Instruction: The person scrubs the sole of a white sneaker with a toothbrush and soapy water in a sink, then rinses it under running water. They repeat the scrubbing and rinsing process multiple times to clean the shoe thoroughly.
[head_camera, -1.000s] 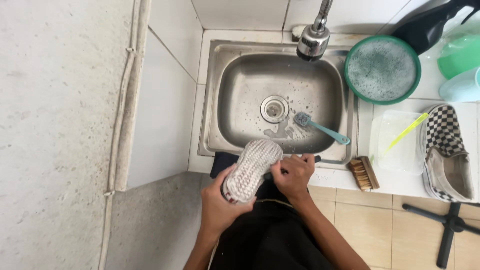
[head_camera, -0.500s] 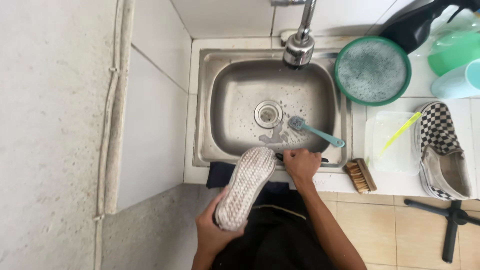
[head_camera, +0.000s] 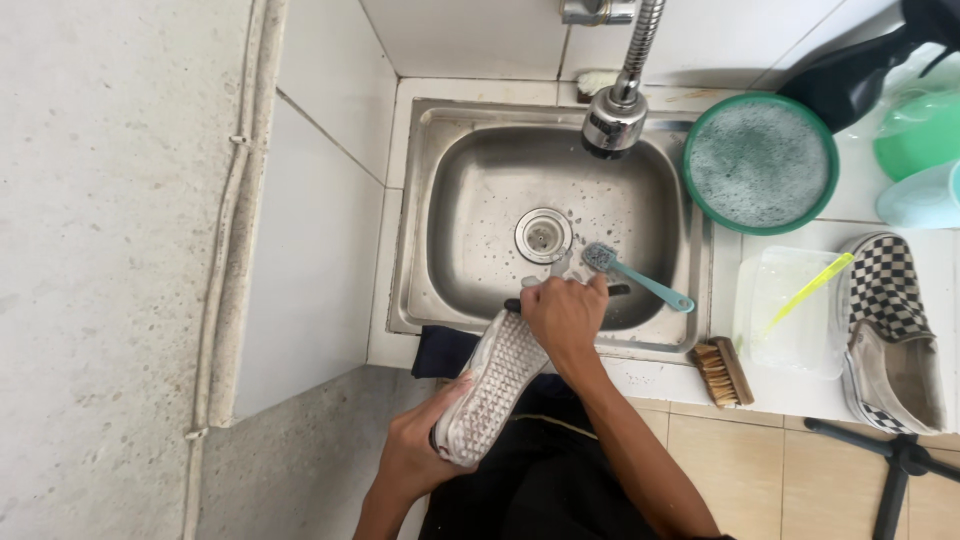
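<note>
Low in the middle of the frame, a shoe (head_camera: 492, 390) lay sole-up, tilted from lower left to upper right, its toe end reaching over the front rim of the sink (head_camera: 420, 240). The left hand (head_camera: 425, 450) cupped the heel end from below, fingers curled around the edge of the sole — a firm grip. The right hand (head_camera: 563, 315) was closed over the toe end, at the sink's front edge; a dark, narrow bar showed on either side of that fist, though what it was could not be told. The sole was pale and rubbery, dotted with a fine waffle grid and grey with dirt.

The sink was a rounded rectangular basin of dull stainless steel, speckled with drops, with a round drain (head_camera: 543, 235) at its centre. Just above the right hand, inside the basin, rested a teal toothbrush (head_camera: 635, 278), thin and plastic. A chrome faucet (head_camera: 617, 118) with a ribbed flexible neck hung over the upper right of the basin.

On the white tiled counter to the right stood a round green bowl (head_camera: 760, 163) filled with foam, a clear plastic tub (head_camera: 790, 315) holding a yellow-green stick, a small wooden brush (head_camera: 722, 372) with tan bristles, and — at the far right — a second shoe (head_camera: 893, 335) with a black-and-white checkered upper.
</note>
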